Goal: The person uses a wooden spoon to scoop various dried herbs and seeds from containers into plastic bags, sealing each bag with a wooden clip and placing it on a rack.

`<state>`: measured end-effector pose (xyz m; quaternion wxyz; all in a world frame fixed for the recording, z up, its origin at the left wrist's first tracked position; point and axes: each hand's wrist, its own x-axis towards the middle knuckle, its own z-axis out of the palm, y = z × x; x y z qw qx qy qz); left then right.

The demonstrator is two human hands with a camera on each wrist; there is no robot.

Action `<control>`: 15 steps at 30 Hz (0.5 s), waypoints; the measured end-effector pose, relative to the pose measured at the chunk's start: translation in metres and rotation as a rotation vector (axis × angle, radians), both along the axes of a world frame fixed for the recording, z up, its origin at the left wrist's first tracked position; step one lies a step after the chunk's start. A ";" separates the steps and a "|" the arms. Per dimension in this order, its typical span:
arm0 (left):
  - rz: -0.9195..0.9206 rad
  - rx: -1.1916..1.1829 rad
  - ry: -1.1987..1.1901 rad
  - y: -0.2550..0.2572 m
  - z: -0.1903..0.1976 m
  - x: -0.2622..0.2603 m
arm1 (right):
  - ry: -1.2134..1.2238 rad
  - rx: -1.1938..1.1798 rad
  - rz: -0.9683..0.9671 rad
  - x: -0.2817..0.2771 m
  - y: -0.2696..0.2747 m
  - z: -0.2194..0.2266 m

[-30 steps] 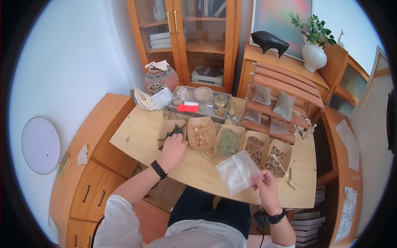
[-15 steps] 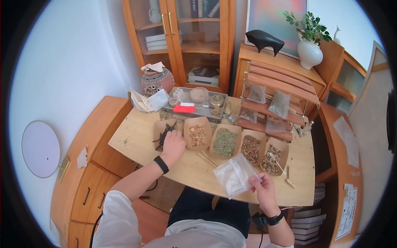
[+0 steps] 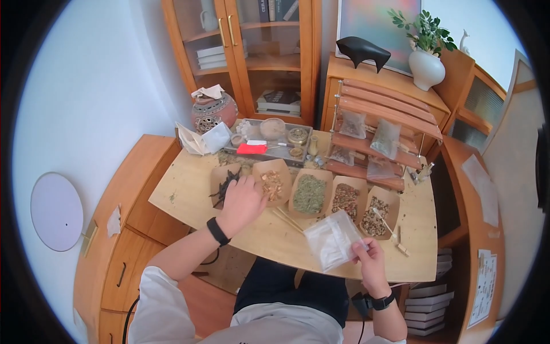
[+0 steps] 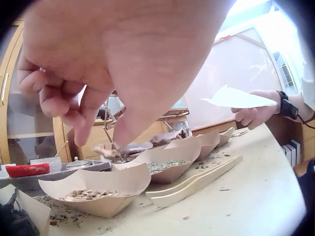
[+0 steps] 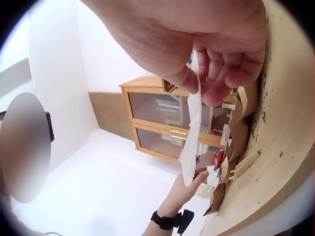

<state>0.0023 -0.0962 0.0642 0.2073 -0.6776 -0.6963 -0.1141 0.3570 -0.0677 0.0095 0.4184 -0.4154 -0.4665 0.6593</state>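
My left hand [image 3: 243,200] hovers over the paper trays, between one with dark dried strips [image 3: 228,186] and the neighbouring tray of pale brown chips [image 3: 271,184]. In the left wrist view its fingers [image 4: 81,130] hang loosely bent, with a gap to the thumb and nothing seen held. My right hand [image 3: 371,261] pinches a clear plastic bag [image 3: 332,241] by its edge, with something white inside, above the table's front edge. Edge-on, the bag [image 5: 193,132] looks like a thin white sheet in the right wrist view.
Further right stand trays of green herb [image 3: 310,195] and mixed brown pieces [image 3: 346,200]. Wooden tongs [image 4: 197,183] lie before the trays. Behind them are a grey tray [image 3: 260,157] with small dishes and a wooden rack [image 3: 387,109] holding filled bags.
My left hand has shifted right, from over the dark strips toward the brown chips. The right hand still holds the bag at nearly the same place. The head view has shifted slightly.
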 end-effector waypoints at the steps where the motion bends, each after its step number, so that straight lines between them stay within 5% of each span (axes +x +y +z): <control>1: -0.012 -0.046 -0.042 0.006 -0.005 -0.002 | 0.024 0.002 -0.026 0.005 0.001 -0.003; 4: -0.309 -0.173 0.001 0.017 -0.019 -0.012 | 0.075 -0.034 -0.151 0.020 -0.002 -0.008; 15: -0.466 -0.165 0.051 0.012 -0.025 -0.009 | 0.283 0.002 -0.301 0.049 -0.001 -0.041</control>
